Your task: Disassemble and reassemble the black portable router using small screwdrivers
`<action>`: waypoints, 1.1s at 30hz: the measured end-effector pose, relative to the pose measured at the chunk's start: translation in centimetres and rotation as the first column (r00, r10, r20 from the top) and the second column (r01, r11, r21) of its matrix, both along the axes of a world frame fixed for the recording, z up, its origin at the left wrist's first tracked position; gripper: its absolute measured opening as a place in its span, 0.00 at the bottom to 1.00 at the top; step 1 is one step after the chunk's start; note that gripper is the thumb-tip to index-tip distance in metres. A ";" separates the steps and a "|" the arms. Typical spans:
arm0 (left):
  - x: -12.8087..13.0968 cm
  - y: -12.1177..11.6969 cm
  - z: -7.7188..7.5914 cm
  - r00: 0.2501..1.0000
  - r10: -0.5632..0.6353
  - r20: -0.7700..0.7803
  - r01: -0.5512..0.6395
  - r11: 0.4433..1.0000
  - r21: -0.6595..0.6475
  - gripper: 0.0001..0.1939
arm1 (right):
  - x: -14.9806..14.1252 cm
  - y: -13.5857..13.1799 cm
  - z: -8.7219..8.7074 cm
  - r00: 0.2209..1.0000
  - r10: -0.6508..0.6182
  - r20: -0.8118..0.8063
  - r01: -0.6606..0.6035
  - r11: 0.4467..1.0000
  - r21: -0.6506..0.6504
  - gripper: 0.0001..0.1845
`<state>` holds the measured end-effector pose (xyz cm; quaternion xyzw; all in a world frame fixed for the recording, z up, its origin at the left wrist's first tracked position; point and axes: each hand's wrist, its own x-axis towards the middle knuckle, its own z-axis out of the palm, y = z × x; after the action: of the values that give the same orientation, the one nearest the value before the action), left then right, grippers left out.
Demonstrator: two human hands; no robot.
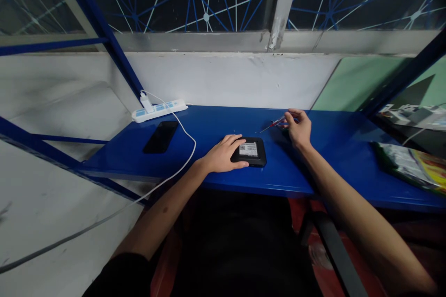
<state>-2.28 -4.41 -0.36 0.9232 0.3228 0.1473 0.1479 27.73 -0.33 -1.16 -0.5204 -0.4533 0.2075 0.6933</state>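
A flat black box-shaped device [260,152] with a white printed label lies on the blue tabletop [209,125]. My left hand [225,154] grips its left side, fingers over the far edge and top, thumb along the near edge. Up and to the right, my right hand [298,127] is closed on a thin screwdriver [275,123] with a red, see-through handle. Its metal shaft points left and down, with the tip above the table just beyond the device. Tiny bits [234,131], perhaps screws, lie behind the device; they are too small to tell.
A black phone [160,137] lies to the left. Behind it a white power strip [160,110] holds a plugged-in charger [146,102], whose white cable [190,155] runs across the table and off its front edge. A shiny plastic packet [411,167] sits at the right. Blue frame posts [118,65] rise at both sides.
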 end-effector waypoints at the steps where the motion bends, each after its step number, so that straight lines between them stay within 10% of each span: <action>1: 0.0 0.0 0.0 1.000 -0.001 0.003 0.001 1.000 0.001 0.41 | 0.0 0.0 0.0 1.000 -0.005 0.002 0.005 1.000 -0.001 0.18; 23: 0.1 0.0 0.1 0.999 0.040 -0.032 -0.039 0.999 0.023 0.42 | 0.1 0.4 -0.3 0.987 0.076 -0.138 -0.078 0.997 -0.004 0.20; 33: 0.3 0.0 0.1 0.993 0.117 -0.016 -0.116 0.992 0.040 0.41 | -0.6 -0.4 0.7 0.905 0.308 -0.294 -0.351 0.931 -0.104 0.19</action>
<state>-2.00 -4.43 -0.23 0.9068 0.3747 0.1534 0.1179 27.11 -0.77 -0.49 -0.4545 -0.4177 0.4260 0.6614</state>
